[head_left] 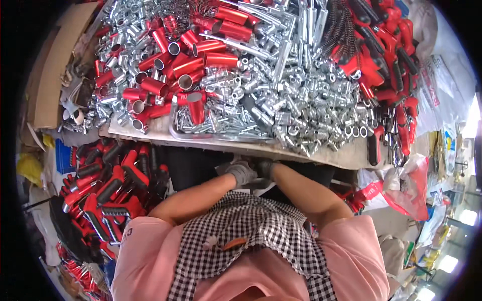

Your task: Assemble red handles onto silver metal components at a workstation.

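Note:
My left hand (242,173), in a grey glove, is low in front of the workbench (226,147), just below its front edge. Beside it my right hand (265,169), gloved in darker grey, reaches partly under that same edge. The two hands are close together over my lap. Their fingers are hidden, so neither what they hold nor how they are closed shows. Nearest on the bench is a clear tray (187,135) of small metal pins, with a red metal sleeve (196,108) lying on top.
Silver fittings (316,110) and red sleeves (188,65) cover the bench. Red-and-black tool handles (123,175) are heaped at my left, and more handles (386,45) lie at the far right. Dark springs (341,30) sit beside them. A plastic bag (401,188) hangs at the right.

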Motion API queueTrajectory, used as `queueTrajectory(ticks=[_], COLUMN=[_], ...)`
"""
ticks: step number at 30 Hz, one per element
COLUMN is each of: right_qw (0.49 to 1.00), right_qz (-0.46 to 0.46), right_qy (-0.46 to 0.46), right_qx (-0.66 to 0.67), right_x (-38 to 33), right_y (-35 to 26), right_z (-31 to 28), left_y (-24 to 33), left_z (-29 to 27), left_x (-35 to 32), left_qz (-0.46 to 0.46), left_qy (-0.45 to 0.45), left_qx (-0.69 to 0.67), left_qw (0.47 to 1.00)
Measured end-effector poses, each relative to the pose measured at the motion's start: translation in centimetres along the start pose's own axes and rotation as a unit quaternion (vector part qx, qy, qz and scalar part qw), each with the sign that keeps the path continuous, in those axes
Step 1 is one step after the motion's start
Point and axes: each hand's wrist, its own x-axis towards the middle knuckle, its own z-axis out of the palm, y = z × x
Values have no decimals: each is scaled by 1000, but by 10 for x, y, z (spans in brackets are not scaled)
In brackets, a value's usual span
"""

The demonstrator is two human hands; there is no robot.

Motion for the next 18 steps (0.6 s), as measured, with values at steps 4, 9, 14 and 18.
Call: queueTrajectory(ticks=[4, 9, 14, 18], right_qw=[959, 887, 959, 887], right_qz=[119, -50, 23, -235], right_qy=[235, 357, 150, 147], right_qx=[-103, -288, -240, -369], right_x=[-9, 85, 21, 24], right_y=[2, 78, 40, 43], right_z=[54, 28, 12, -56], left_y=[-31, -27, 9, 20], left_z=[34, 68, 48, 24], left_x=[50, 44, 23, 27], left_qz=[-53, -132, -113, -110], left_qy=[89, 103, 79, 51], left_qx=[-61, -182, -90, -125], left_qw=[993, 969, 986, 985])
